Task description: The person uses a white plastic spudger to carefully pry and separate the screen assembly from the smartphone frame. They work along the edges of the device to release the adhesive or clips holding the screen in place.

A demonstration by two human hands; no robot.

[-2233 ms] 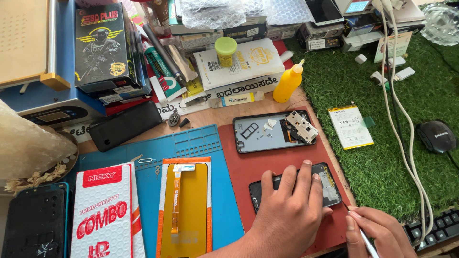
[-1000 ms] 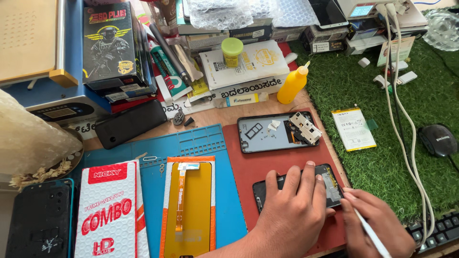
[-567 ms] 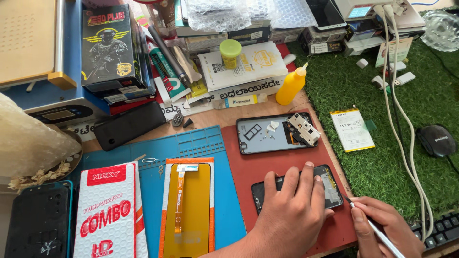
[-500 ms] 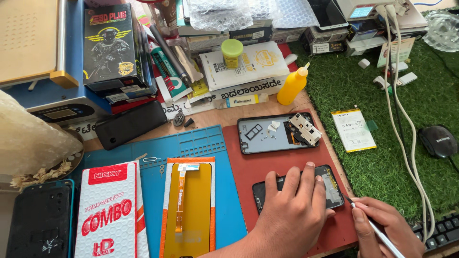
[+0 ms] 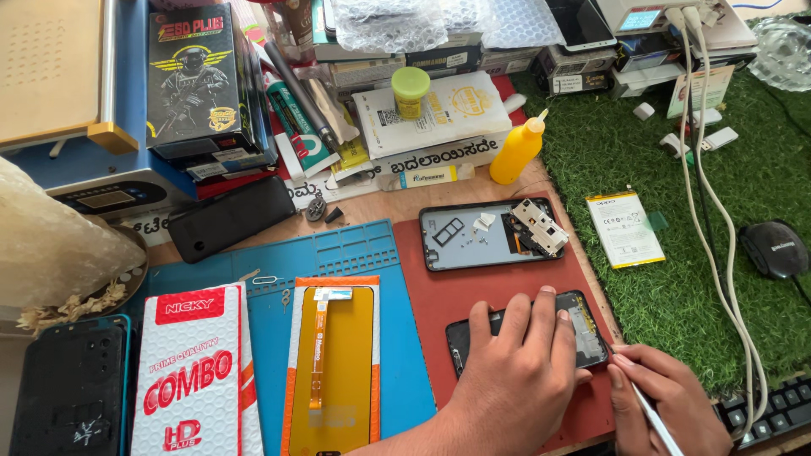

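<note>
Since half a second ago almost nothing has shifted: both hands sit where they were, and only the view has crept a little.

My left hand (image 5: 515,380) lies flat with its fingers spread across the dark phone (image 5: 583,325), pressing it down on the red work mat (image 5: 439,291). That phone lies near the mat's front edge, its right end showing past my fingertips. My right hand (image 5: 667,405) is closed in a pencil grip round a thin white tool (image 5: 655,418), the fingertips just beside the phone's lower right corner; I cannot tell whether the tool's tip touches the phone.

Further back on the same mat lies an opened phone frame (image 5: 473,241), inside up, with a small pale part (image 5: 541,226) resting at its right end. A yellow squeeze bottle (image 5: 515,152) stands just behind it on the wooden bench. To the right, on the green artificial turf (image 5: 676,287), lies a flat white battery (image 5: 625,228), and beyond it a black mouse (image 5: 775,247) and two white cables (image 5: 718,219).

Left of the red mat is a blue mat (image 5: 338,253) carrying a replacement screen with an orange backing (image 5: 334,363), a red and white box (image 5: 194,371) beside it, and a black phone case (image 5: 68,384) at the far left.
</note>
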